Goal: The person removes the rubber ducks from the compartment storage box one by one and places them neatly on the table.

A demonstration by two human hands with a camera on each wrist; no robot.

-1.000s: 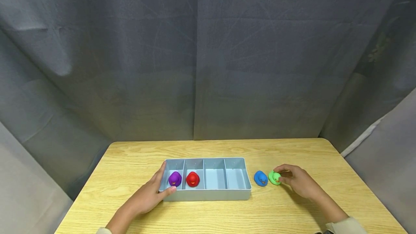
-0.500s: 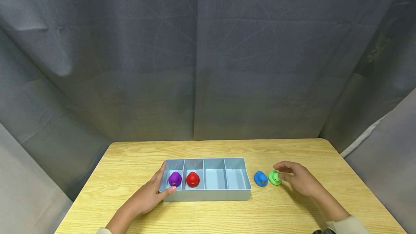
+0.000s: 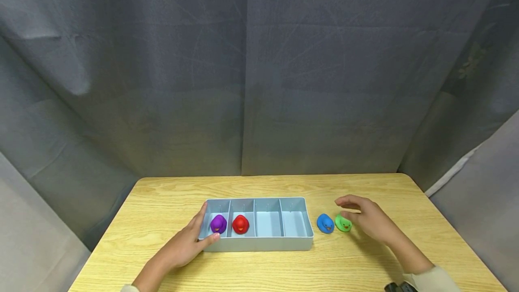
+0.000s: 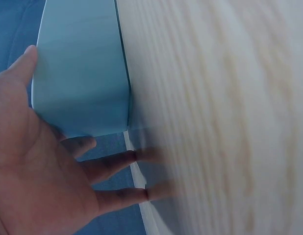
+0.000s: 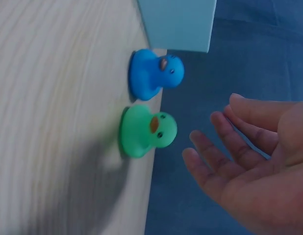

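Note:
A pale blue divided box (image 3: 259, 244) lies lengthwise on the table. My left hand (image 3: 184, 243) rests against its left end, thumb at the front rim and fingers extended along the end wall. Inside, a purple rubber duck (image 3: 218, 224) occupies the leftmost compartment, a red rubber duck (image 3: 241, 224) the one beside it. Right of the box stand a blue rubber duck (image 3: 325, 223) and a green rubber duck (image 3: 343, 223), side by side. My right hand (image 3: 371, 220) hovers by the green duck; the right wrist view shows loose, spread fingers (image 5: 225, 156) apart from it.
The wood-grain table (image 3: 259, 271) ends at a back edge before a grey curtain (image 3: 324, 102). Pale panels (image 3: 482, 202) flank it on both sides. The two right-hand compartments of the box hold nothing.
My right hand has drawn its fingertips away from the green duck and risen slightly, back and to the left. The ducks and box keep their places; my left hand has not moved.

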